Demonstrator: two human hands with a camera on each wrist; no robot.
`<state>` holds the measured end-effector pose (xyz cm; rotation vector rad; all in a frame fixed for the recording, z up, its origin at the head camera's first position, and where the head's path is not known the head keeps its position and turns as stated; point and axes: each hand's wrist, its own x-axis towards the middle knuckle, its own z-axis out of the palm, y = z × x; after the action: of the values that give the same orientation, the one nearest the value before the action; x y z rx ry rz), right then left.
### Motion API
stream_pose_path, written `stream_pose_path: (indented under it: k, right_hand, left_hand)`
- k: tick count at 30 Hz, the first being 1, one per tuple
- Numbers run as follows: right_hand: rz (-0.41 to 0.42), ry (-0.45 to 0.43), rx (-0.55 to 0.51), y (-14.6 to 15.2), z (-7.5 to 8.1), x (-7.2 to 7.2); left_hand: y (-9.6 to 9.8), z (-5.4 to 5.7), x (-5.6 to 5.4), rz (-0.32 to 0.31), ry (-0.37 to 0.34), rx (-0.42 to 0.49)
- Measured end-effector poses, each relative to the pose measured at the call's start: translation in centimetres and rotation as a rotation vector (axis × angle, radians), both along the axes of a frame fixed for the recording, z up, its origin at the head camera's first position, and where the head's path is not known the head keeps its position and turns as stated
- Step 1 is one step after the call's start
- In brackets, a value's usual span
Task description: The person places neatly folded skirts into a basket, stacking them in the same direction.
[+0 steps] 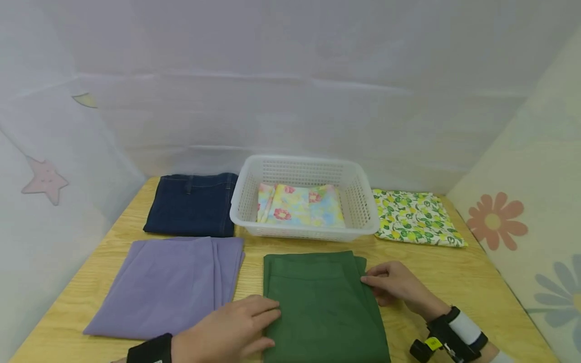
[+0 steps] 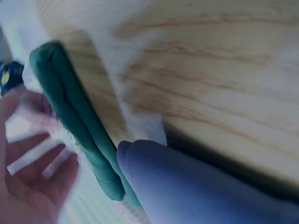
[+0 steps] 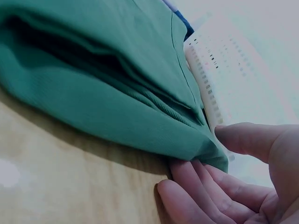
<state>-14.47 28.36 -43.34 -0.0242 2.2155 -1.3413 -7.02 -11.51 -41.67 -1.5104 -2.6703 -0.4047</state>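
Head view: likely soft, the green garment [image 1: 317, 302], pinched by the right hand [image 1: 398, 285], is best held along both sides, left hand [image 1: 229, 327] released.

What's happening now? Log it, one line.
left hand: at green cloth, left edge; right hand: at its right edge; purple cloth: folded; basket: floral cloth inside

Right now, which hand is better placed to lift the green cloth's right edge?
Probably the right hand: its fingers reach under that edge, while the left hand is by the green cloth's left edge.
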Motion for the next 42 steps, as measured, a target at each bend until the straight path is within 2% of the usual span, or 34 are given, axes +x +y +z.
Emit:
stream_pose_path:
  k: [2,4,5,7,10,15,21,23,25,28,35,39,42]
  right_hand:
    - [0.008,-0.029,-0.023,0.1,0.1,0.2]
    - [0.015,-0.065,-0.059,0.2,0.2,0.5]
    - [0.019,-0.085,-0.081,0.3,0.3,0.7]
    - [0.025,-0.118,-0.119,0.3,0.3,1.0]
    - [0.027,-0.16,-0.175,0.4,0.2,1.5]
    - [0.039,-0.209,-0.266,0.1,-0.2,2.2]
    - [0.055,-0.248,-0.36,-0.7,-0.7,2.5]
    - [0.053,-0.264,-0.38,-0.8,-1.0,2.6]
    - [0.046,-0.273,-0.385,-0.8,-1.2,2.7]
    - [0.048,-0.279,-0.392,-0.8,-1.3,2.8]
    - [0.085,-0.269,-0.398,-1.5,-1.3,3.0]
    - [0.078,-0.273,-0.382,-1.7,-1.4,3.2]
    - [0.073,-0.272,-0.376,-1.7,-1.5,3.3]
  left_hand:
    - [-0.1,0.1,-0.3,0.171,-0.1,0.063]
    - [-0.1,0.0,-0.7,0.317,-0.211,0.126]
    - [-0.1,-0.1,-1.0,0.375,-0.263,0.158]
    - [0.1,-0.5,-1.6,0.455,-0.368,0.214]
    - [0.3,-1.0,-2.3,0.529,-0.527,0.275]
    - [0.9,-1.3,-2.6,0.601,-0.753,0.42]
    - [2.0,-1.5,-2.7,0.704,-0.905,0.579]
    - [2.3,-1.4,-2.8,0.725,-0.944,0.599]
    - [2.5,-1.4,-2.9,0.722,-0.968,0.592]
    - [2.8,-1.6,-3.0,0.672,-0.999,0.589]
    - [3.0,-2.2,-2.3,0.543,-0.955,0.582]
    - [3.1,-2.3,-1.9,0.438,-1.082,0.68]
    - [3.2,-2.4,-1.7,0.408,-1.183,0.735]
